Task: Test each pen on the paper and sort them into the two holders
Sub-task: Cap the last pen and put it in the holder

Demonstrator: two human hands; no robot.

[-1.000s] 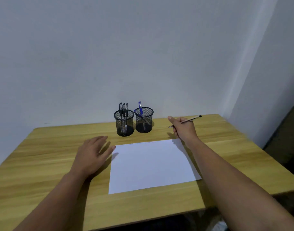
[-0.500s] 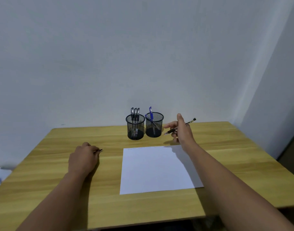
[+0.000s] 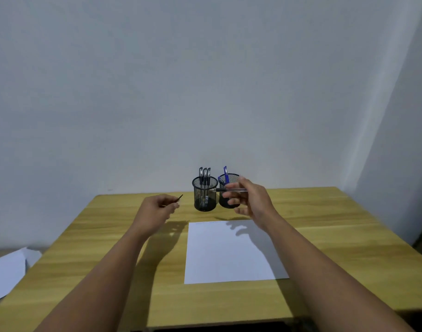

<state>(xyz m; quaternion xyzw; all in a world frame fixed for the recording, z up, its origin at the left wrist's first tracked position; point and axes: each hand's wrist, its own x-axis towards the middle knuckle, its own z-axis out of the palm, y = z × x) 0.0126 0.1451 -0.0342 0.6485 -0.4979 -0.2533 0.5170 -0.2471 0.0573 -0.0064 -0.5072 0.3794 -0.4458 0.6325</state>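
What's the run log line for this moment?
left hand: holds pen cap | right hand: holds pen | paper: unmarked

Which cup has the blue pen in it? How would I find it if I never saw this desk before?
Look to the far edge of the wooden desk, just beyond the white paper, where two black mesh cups stand side by side. It is the right cup, partly behind the right hand. The left cup holds only black pens.

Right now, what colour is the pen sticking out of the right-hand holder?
Blue pen, clearest in the head view.
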